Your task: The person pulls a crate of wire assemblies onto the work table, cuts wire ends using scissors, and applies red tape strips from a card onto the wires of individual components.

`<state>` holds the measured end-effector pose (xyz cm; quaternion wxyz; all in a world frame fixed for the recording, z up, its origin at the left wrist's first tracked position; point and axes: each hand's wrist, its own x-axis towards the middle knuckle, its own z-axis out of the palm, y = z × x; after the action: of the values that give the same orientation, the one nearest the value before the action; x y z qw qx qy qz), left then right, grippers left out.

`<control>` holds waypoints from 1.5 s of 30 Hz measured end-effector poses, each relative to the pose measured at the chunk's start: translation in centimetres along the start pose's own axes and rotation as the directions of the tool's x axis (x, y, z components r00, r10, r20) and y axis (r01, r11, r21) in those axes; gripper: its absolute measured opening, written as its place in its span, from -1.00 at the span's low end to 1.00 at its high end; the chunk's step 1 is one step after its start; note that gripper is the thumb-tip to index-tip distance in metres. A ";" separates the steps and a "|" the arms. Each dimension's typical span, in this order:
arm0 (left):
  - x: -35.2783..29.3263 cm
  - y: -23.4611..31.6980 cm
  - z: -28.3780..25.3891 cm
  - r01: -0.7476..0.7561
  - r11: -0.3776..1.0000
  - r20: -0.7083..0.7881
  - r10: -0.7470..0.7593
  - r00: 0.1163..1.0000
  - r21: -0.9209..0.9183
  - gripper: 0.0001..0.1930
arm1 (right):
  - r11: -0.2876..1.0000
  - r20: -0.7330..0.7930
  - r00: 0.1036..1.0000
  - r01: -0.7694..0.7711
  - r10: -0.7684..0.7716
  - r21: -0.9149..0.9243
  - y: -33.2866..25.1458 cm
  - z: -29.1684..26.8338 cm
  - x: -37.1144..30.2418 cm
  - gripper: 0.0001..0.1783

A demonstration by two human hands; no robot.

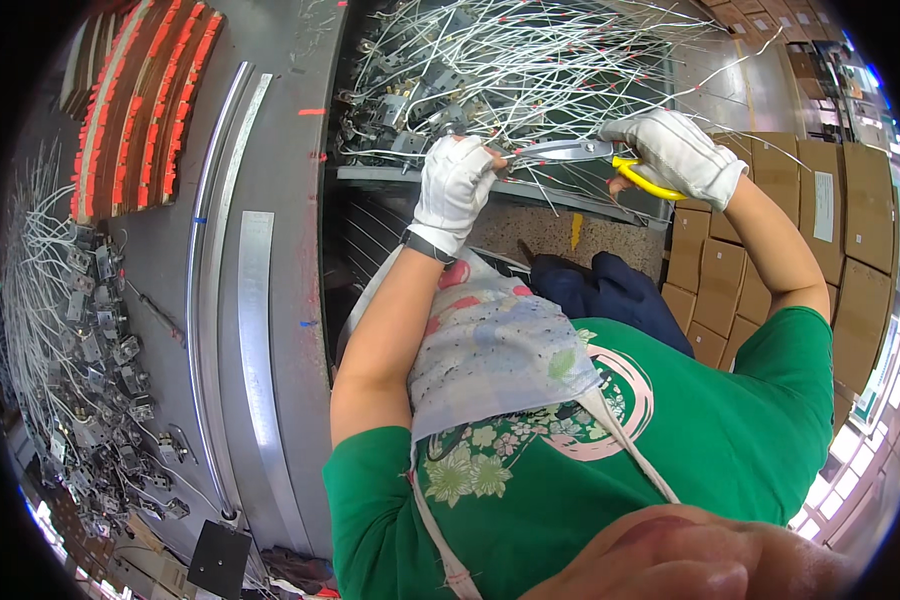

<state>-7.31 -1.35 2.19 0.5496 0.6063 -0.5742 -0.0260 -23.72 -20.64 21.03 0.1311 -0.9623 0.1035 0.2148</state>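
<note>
My right grip in a white cloth glove [685, 150] is holding a pair of steel-bladed scissors with yellow handles [575, 150]. The scissors are appearing above the near side of a dark tray with a grey rim [400, 177], their blades pointing toward my left grip in a matching white glove [450, 190]. The left fingers are curling together just beside the blade tips; I cannot tell what, if anything, they are enclosing.

Handling: I am judging the scissors light and rigid, slick along the metal, and best taken by the yellow handles, clear of the edges. Thin white wires with some red ends [570, 60] are fanning across the tray; they are looking springy and prone to tangling, so single strands are probably best pinched near an end. Small angular grey metal parts [400, 105] are lying among them, seeming hard and easiest to hold by their flat faces.

Materials: on the matte grey counter [295, 170], a flat shiny metal strip [257, 300] is lying beside a glossy round metal tube [198, 230]. Farther left, curved brown strips with bright red edging [150, 110] are standing out beyond the tube.
</note>
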 end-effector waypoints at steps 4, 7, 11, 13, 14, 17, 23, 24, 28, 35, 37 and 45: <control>0.1 0.2 -0.1 0.020 1.000 0.001 -0.020 1.000 -0.004 -0.83 | 1.000 0.001 1.000 -0.019 0.019 0.006 -0.1 0.1 -0.2 -0.38; 0.1 0.0 0.0 -0.002 1.000 -0.008 0.002 1.000 -0.020 -0.82 | 0.989 0.140 0.984 -0.121 0.108 0.090 -0.5 -0.2 -1.0 -0.38; 0.1 0.0 0.0 0.033 0.998 0.015 -0.032 0.999 -0.047 -0.83 | 0.970 0.083 0.985 -0.165 0.153 0.177 -0.2 0.2 -2.4 -0.39; 0.4 0.5 -0.2 0.057 0.998 -0.004 -0.057 0.998 -0.029 -0.83 | 0.966 0.154 0.970 -0.210 0.187 0.150 -0.1 0.4 -2.8 -0.43; 0.7 0.8 -0.1 0.052 0.998 0.000 -0.053 0.999 -0.031 -0.83 | 0.968 0.172 0.964 -0.223 0.201 0.113 -0.3 0.3 -3.0 -0.38; 1.7 2.0 -0.4 0.187 0.982 0.011 -0.187 0.982 0.032 -0.90 | 0.971 0.098 0.982 -0.179 0.164 0.161 -0.5 1.1 -3.5 -0.29; 2.3 2.0 -0.3 0.171 0.984 0.128 -0.176 0.976 0.047 -0.90 | 0.923 0.050 0.976 -0.217 0.212 0.318 -0.3 3.1 -4.3 -0.15; 2.4 2.1 -0.3 0.161 0.987 0.099 -0.163 0.982 0.027 -0.91 | 0.907 0.053 0.976 -0.215 0.210 0.362 -0.4 3.6 -4.5 -0.16; 3.6 2.3 -0.4 0.131 0.991 0.008 -0.131 0.991 0.019 -0.91 | 0.855 0.057 0.978 -0.205 0.203 0.477 -0.1 6.0 -5.2 -0.15; 7.6 0.4 0.0 0.159 0.985 -0.084 -0.153 0.985 0.072 -0.92 | 0.738 0.052 0.977 -0.191 0.207 0.647 -0.6 7.9 -5.9 -0.15; 8.6 0.5 -0.2 0.166 0.978 -0.070 -0.158 0.985 0.127 -0.93 | 0.721 0.081 0.975 -0.208 0.207 0.661 -0.7 8.5 -6.1 -0.17; 9.6 -3.8 2.5 0.190 0.959 -0.084 -0.176 0.981 0.208 -0.89 | 0.696 -0.001 0.970 -0.173 0.243 0.697 0.1 11.6 -6.3 -0.27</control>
<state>-3.14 -10.90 4.31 0.4942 0.7133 -0.4970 0.0050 -33.78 -16.44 13.66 0.4505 -0.8344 0.2903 0.1289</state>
